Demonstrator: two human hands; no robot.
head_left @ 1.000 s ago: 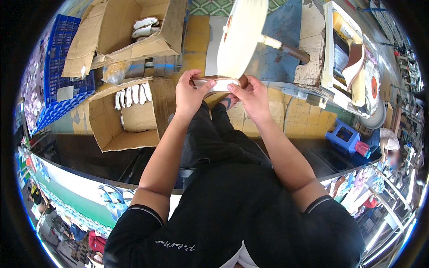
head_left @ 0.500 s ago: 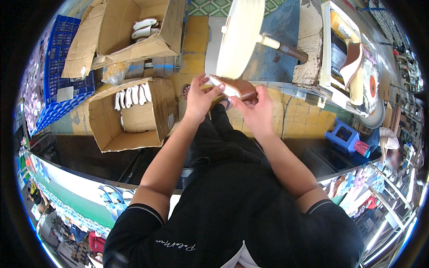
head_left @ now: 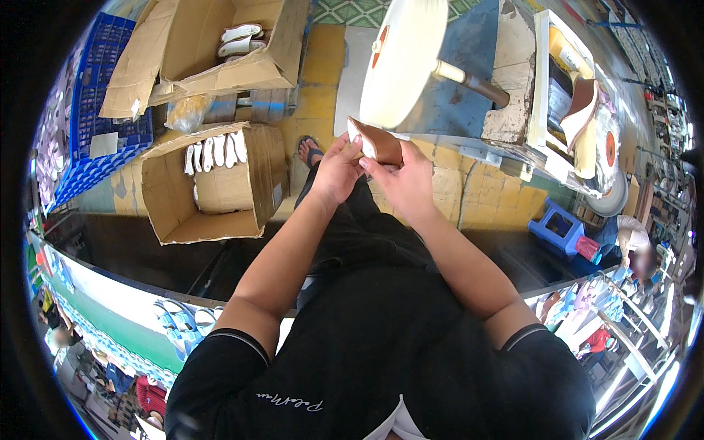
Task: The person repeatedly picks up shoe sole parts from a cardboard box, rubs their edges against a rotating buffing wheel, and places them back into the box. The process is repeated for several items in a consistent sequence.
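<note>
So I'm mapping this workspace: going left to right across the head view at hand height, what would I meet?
Blue plastic crate → open cardboard box of white soles → left hand → brown sole piece held in both hands → right hand → small blue plastic stool.

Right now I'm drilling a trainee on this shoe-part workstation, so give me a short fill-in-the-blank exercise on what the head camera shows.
1. Both hands hold a brown ____ piece against the big cream wheel.
2. The nearer cardboard box holds a row of ____ pieces standing on edge.
3. The small stool at the person's right is ____.
4. The left hand and right hand are on the piece's ____ end.

Missing words: shoe-sole; white; blue; lower
</note>
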